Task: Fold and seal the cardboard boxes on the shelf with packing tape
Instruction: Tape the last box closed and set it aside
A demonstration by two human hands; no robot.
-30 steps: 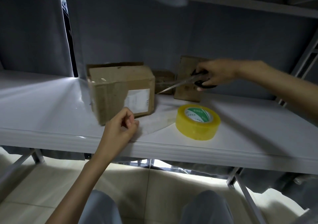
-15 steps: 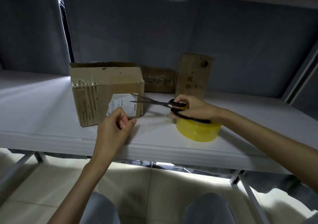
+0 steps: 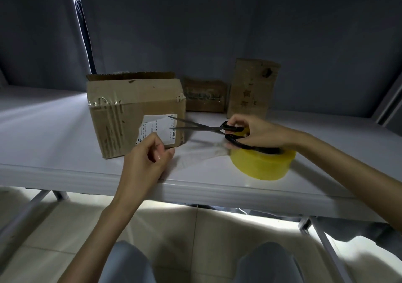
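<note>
A brown cardboard box (image 3: 121,108) with a white label stands on the white shelf (image 3: 43,130), its top flaps taped over. My left hand (image 3: 145,158) pinches the free end of a clear tape strip (image 3: 195,154) in front of the box. The strip runs right to a yellow tape roll (image 3: 263,165) lying flat near the shelf's front edge. Above the roll, my right hand (image 3: 256,132) grips black-handled scissors (image 3: 208,128), blades parted and pointing left over the strip.
Two more cardboard boxes stand at the back: a low one (image 3: 204,97) and a tall upright one (image 3: 252,89). Grey fabric walls the shelf behind. A metal frame post (image 3: 389,100) rises at right. My knees and the tiled floor lie below the shelf edge.
My right hand brought the scissors from the back boxes down to the roll and opened the blades over the strip. My left hand kept pinching the tape end.
</note>
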